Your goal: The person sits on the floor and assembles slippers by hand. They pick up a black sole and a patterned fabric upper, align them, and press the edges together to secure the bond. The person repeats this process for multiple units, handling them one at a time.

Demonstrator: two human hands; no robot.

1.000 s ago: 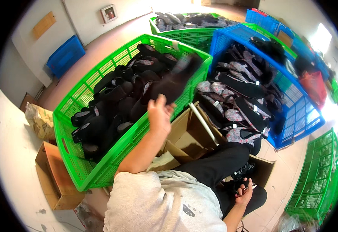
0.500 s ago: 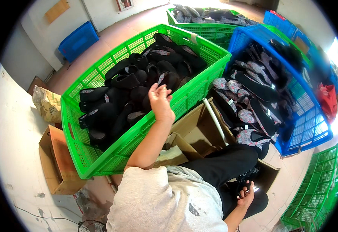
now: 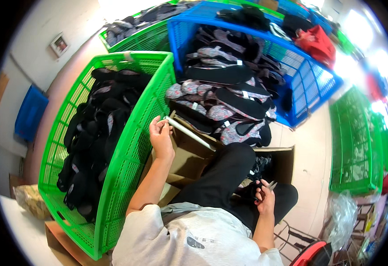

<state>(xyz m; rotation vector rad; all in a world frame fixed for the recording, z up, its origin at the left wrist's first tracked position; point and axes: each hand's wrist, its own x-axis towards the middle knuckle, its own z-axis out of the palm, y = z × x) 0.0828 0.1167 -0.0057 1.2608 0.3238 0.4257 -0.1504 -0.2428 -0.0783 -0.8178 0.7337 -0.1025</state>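
Observation:
My left hand [image 3: 162,141] is raised beside the near wall of a green crate [image 3: 100,226], close to the upper end of a white tube [image 3: 189,131]. Its fingers are loosely bent and apart, with nothing seen in them. Black slippers [image 3: 97,119] fill that crate. Over my right thigh, my right hand [image 3: 265,201] is closed round small scissors [image 3: 272,185] whose metal blades stick out past the fingers. Dark material [image 3: 250,191] lies against that hand; whether it is gripped I cannot tell.
Ahead, a blue crate [image 3: 307,99] lies tipped, patterned and black slippers [image 3: 229,95] spilling from it. Open cardboard boxes [image 3: 187,155] stand by my legs. Green crates [image 3: 356,146] are stacked at the right, near a clear plastic bag [image 3: 341,215]. A red bag [image 3: 317,45] sits farther back.
The view has turned to the right. My left hand has moved from over the slippers in the green crate to beside its wall. My right hand still holds the scissors near my thigh.

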